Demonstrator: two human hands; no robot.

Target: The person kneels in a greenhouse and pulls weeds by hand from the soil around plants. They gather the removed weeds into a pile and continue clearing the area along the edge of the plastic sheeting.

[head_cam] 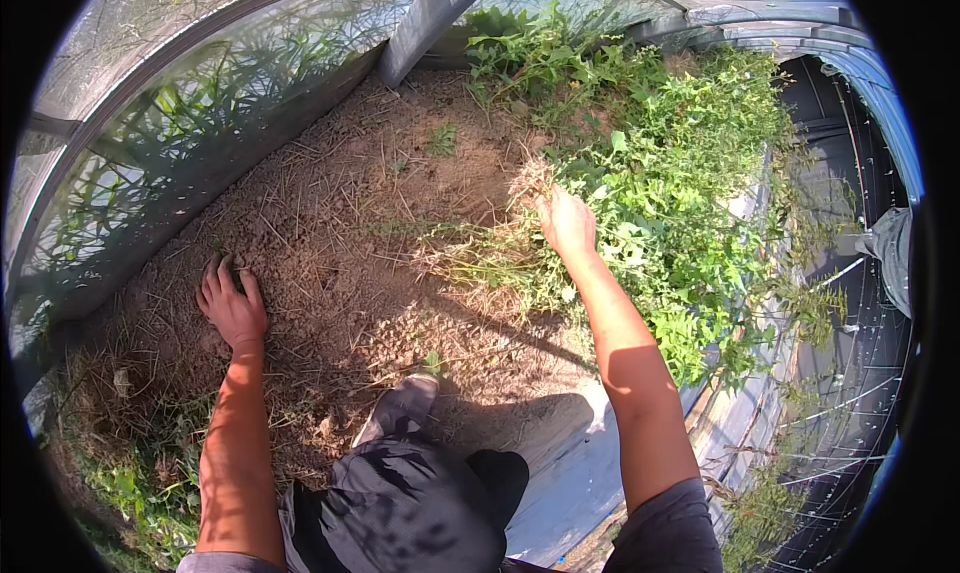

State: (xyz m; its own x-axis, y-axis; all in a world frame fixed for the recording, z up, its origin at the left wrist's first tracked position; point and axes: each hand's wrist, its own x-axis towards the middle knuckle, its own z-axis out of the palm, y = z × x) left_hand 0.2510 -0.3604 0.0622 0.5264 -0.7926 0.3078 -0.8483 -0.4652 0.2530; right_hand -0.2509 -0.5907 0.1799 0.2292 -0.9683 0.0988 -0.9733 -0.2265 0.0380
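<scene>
My right hand (pixel 568 224) is closed around a clump of dry weeds with pale, straw-like roots (pixel 531 180), held at the edge of a leafy green mass (pixel 645 250). Left of that wrist, a heap of uprooted, partly dried weeds (pixel 487 258) lies on the ground. My left hand (pixel 232 303) rests in shade on the bare brown soil (pixel 322 228), its fingers spread. Close to its fingertips is a small bit of green (pixel 219 247); whether they touch it cannot be seen.
A clear plastic greenhouse wall (pixel 217 100) curves along the left, with a metal post (pixel 427 25) at the far end. Blue-grey ground sheeting (pixel 570 483) lies at lower right, beside black ground cover (pixel 832 168). My shoe (pixel 401 408) stands near a small seedling (pixel 433 361).
</scene>
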